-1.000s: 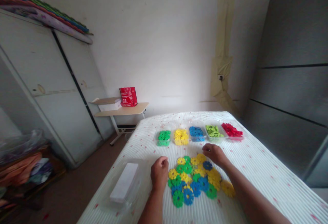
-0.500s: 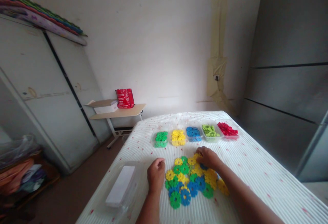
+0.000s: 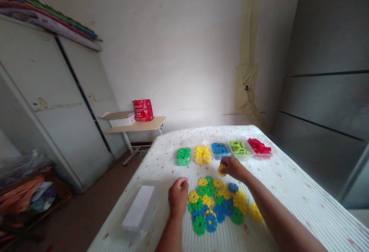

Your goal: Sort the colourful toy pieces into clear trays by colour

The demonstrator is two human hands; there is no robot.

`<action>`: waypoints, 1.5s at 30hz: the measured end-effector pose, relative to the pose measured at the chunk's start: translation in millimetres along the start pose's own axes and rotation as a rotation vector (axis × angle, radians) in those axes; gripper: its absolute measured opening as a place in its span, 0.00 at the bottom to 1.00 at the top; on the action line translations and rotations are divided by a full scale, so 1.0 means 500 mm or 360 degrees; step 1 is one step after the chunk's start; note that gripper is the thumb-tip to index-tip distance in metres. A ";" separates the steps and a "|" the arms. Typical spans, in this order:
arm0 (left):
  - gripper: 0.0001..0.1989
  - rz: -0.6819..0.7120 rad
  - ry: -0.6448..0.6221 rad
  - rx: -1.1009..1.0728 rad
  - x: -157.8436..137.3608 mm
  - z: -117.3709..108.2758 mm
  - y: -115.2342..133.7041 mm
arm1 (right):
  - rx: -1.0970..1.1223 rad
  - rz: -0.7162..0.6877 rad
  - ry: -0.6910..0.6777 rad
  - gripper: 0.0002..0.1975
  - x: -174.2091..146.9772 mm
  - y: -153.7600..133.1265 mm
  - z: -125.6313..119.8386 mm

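Note:
My right hand [image 3: 233, 168] pinches a yellow snowflake disc [image 3: 221, 170] between thumb and fingers, raised beyond the far side of a loose pile. My left hand [image 3: 178, 195] rests at the pile's left side, fingers curled closed, with nothing showing in them. The pile mixes green discs [image 3: 199, 225], blue discs [image 3: 211, 222] and yellow discs [image 3: 239, 200], some overlapping. Past my hands stand clear tubs in a row: one of green discs [image 3: 183, 156], one of yellow discs [image 3: 202, 155], one of blue discs [image 3: 219, 149], one of lime-green pieces [image 3: 239, 148] and one of red pieces [image 3: 259, 146].
A clear plastic lid or tray [image 3: 152, 202] with a white rectangular block [image 3: 138, 208] lies at the left of the cloth-covered table [image 3: 288, 202]. Behind it, a small side table [image 3: 141, 125] holds a red bag [image 3: 143, 110] and a white box [image 3: 121, 119].
My right hand has lifted from the pile's far edge and moved toward the tubs, carrying a yellow disc. A blue disc it partly covered now shows. My left hand stays beside the pile.

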State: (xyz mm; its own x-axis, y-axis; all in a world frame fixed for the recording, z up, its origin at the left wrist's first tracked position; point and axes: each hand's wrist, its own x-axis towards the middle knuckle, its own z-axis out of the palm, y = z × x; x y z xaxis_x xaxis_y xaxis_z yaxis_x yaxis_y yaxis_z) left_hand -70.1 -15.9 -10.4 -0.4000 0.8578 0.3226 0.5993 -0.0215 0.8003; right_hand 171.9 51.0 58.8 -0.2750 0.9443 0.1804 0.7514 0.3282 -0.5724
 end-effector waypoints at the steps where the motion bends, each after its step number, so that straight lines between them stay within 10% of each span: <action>1: 0.12 -0.0001 -0.0004 0.0000 0.000 0.000 0.001 | 0.0026 -0.0007 0.0026 0.03 0.013 -0.010 -0.003; 11: 0.13 0.0014 -0.0022 -0.0009 0.000 -0.004 -0.001 | 0.0207 0.0096 0.0321 0.18 0.095 -0.055 0.009; 22: 0.13 0.0027 -0.0021 -0.0006 0.003 0.006 -0.013 | 0.0113 0.0047 -0.0161 0.06 -0.083 0.064 -0.033; 30: 0.13 0.0043 -0.0033 0.0000 0.001 0.006 -0.011 | 0.0002 -0.0074 -0.0417 0.29 -0.186 0.078 -0.046; 45: 0.13 0.0028 -0.0015 0.0009 0.003 0.006 -0.013 | -0.0535 0.0055 0.0183 0.19 -0.156 0.100 -0.001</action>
State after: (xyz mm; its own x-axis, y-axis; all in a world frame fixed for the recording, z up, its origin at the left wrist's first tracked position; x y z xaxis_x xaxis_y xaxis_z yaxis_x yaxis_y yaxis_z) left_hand -72.7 -12.9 -16.8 -0.3828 0.8622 0.3317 0.6100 -0.0338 0.7917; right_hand 231.2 -6.5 16.8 -0.1910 0.9451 0.2653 0.9197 0.2667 -0.2882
